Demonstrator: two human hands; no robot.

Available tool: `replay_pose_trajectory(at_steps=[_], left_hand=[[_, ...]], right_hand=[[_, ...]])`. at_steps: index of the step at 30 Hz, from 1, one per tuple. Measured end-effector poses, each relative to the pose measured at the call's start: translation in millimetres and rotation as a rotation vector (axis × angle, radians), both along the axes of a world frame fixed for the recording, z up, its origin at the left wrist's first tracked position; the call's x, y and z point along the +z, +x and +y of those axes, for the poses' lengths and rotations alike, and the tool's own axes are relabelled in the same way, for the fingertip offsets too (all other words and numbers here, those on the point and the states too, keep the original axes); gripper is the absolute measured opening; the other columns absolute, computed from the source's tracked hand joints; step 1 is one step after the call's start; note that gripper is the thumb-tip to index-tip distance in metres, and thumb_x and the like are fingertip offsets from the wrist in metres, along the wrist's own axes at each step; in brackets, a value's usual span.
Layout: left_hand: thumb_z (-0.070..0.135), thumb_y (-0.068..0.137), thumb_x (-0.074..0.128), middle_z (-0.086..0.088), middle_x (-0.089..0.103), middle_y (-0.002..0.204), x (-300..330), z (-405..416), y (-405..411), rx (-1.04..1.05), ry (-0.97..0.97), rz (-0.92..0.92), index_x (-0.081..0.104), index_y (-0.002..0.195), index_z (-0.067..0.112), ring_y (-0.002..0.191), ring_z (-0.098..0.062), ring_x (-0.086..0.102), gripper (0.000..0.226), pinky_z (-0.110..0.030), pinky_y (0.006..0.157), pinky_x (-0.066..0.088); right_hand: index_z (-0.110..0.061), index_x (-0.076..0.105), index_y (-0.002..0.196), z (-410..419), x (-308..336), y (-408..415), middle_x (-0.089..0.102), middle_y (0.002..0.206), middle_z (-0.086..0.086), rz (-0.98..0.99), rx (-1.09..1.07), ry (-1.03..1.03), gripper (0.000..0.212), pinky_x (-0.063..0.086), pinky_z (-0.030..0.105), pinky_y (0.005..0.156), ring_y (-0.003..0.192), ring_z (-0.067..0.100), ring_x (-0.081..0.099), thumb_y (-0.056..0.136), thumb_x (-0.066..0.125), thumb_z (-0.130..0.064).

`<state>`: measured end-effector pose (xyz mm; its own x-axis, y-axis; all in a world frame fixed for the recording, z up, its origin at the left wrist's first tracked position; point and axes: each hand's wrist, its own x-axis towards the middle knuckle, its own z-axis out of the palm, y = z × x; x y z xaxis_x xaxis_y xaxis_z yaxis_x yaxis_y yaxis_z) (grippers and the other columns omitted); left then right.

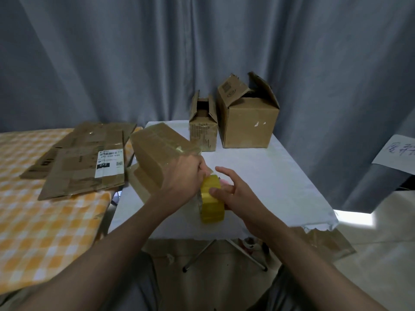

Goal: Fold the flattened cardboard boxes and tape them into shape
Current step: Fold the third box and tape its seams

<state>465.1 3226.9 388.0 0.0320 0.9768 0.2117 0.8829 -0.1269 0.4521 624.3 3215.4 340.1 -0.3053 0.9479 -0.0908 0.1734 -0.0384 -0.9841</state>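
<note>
On the white table, both hands work at a yellow tape roll.

Nearest, the right hand curls thumb and fingers around the roll, index finger lifted. The left hand pinches something at the roll's far edge, beside the taped box. Flattened boxes lie left on a checkered cloth. Farther stand two open boxes.

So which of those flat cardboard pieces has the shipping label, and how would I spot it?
Look at the table with the orange-and-white checked cloth, left of the white-covered table. Flattened brown cardboard boxes lie there in an overlapping pile. The one you want is the nearest flattened box, on top: it alone carries a white shipping label with barcodes and a black patch.
</note>
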Motion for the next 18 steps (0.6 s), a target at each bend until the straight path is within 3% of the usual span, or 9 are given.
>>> replay_pose_trajectory(at_steps=[3,8,11,13,15,18], left_hand=[[0.015,0.092,0.062,0.008,0.065,0.089,13,-3,0,-0.002,0.102,-0.021,0.07,0.082,0.021,0.078,-0.008,0.057,0.014,-0.024,0.069,0.041],[0.018,0.088,0.069,0.013,0.062,0.077,47,-4,6,-0.075,0.29,-0.124,0.069,0.075,0.023,0.073,-0.003,0.057,0.013,-0.026,0.067,0.044],[0.019,0.087,0.071,0.02,0.062,0.068,55,10,3,-0.028,0.229,-0.154,0.07,0.073,0.03,0.066,0.004,0.059,0.018,-0.015,0.057,0.038],[0.019,0.086,0.072,0.021,0.062,0.067,50,19,4,-0.031,0.167,-0.148,0.076,0.076,0.029,0.066,0.003,0.059,0.014,-0.017,0.057,0.04],[0.027,0.087,0.073,0.018,0.067,0.079,40,24,11,-0.081,0.13,-0.14,0.079,0.085,0.027,0.072,0.0,0.059,0.007,-0.023,0.064,0.043],[0.041,0.095,0.058,0.003,0.068,0.115,22,30,24,-0.119,0.104,0.025,0.076,0.107,0.029,0.103,-0.018,0.059,0.025,-0.041,0.087,0.048]], right_hand=[[-0.056,0.046,0.115,1,11,1,0.066,0.103,-0.005,-0.025,-0.051,0.112,0.034,0.051,0.024,0.072,0.091,0.011,0.064,0.094,0.065,-0.038],[-0.037,0.054,0.103,11,33,7,0.051,0.071,-0.002,0.003,-0.119,0.235,0.008,0.04,0.027,0.063,0.068,0.013,0.049,0.099,0.059,-0.032],[-0.03,0.054,0.101,9,40,18,0.041,0.061,-0.007,0.018,-0.063,0.282,0.003,0.035,0.025,0.058,0.06,0.009,0.04,0.101,0.056,-0.028],[-0.028,0.054,0.104,7,44,24,0.042,0.062,-0.003,0.008,-0.051,0.287,0.003,0.034,0.027,0.058,0.062,0.011,0.04,0.102,0.055,-0.027],[-0.028,0.053,0.105,7,46,31,0.047,0.069,0.005,0.011,-0.049,0.273,0.003,0.038,0.03,0.063,0.067,0.016,0.045,0.102,0.055,-0.027],[-0.03,0.053,0.107,10,47,39,0.053,0.075,0.013,0.002,-0.09,0.264,0.007,0.042,0.035,0.069,0.073,0.02,0.05,0.101,0.056,-0.025]])
